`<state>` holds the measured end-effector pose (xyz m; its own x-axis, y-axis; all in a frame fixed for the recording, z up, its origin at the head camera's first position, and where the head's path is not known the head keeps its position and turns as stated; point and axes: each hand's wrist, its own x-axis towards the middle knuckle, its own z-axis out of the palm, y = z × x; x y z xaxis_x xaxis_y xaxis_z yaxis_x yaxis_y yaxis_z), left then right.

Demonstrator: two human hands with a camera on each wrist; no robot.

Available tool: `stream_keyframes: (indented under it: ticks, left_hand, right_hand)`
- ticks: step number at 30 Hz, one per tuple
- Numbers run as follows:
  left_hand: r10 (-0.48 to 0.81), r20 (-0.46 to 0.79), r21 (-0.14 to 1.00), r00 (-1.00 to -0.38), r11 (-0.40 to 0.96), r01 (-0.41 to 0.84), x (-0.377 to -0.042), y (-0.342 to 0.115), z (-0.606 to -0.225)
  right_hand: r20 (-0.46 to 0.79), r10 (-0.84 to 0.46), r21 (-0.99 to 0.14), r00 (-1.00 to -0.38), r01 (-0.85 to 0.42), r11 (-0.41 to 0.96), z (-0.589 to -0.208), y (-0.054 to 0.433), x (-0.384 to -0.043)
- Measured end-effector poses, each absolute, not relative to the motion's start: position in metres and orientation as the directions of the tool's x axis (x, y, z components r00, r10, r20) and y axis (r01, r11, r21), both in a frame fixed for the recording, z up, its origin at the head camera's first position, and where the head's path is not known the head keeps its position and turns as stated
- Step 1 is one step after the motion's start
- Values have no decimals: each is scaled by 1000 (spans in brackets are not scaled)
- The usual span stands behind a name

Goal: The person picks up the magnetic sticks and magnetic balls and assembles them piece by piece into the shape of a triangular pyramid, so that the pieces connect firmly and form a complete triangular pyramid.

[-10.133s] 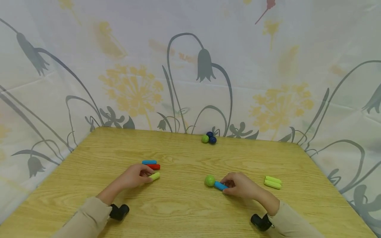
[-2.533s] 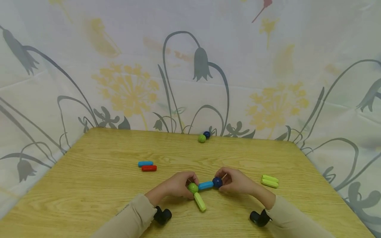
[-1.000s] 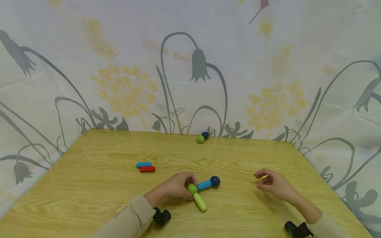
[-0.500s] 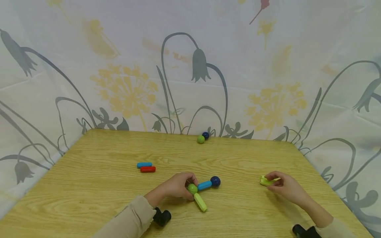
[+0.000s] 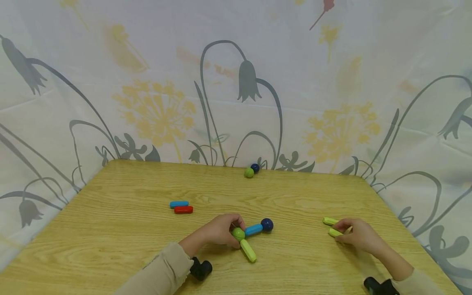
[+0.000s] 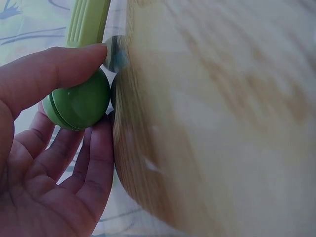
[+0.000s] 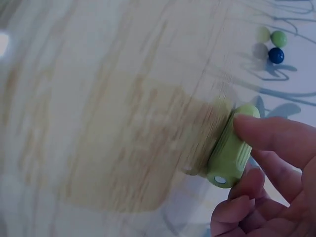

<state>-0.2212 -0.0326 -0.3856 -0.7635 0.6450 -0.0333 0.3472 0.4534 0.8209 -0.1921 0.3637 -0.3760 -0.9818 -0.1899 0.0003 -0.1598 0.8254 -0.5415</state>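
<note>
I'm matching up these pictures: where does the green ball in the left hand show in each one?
Head view: the green ball is below the middle, held by the left hand.
Left wrist view: green ball left of centre, between thumb and fingers.
Right wrist view: not in it; the loose ball at upper right is another green one.
Shared landmark: the wooden table.

balls [image 5: 238,234]: green, navy | sticks [image 5: 248,250]: lime, blue, red | backdrop [image 5: 228,90]: floral
</note>
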Motion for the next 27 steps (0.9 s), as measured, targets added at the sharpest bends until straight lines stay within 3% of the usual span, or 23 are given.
stream_keyframes:
  ticks: [5, 27]
  left_hand:
    - [640, -32, 818, -768, 458, 347, -222, -32, -386]
    - [642, -49, 823, -765, 460, 333, -223, -31, -390]
  right_hand:
    - [0, -190, -525, -982, -162, 836, -377, 358, -193]
    - [-26, -290, -673, -957, -198, 713, -380, 306, -204]
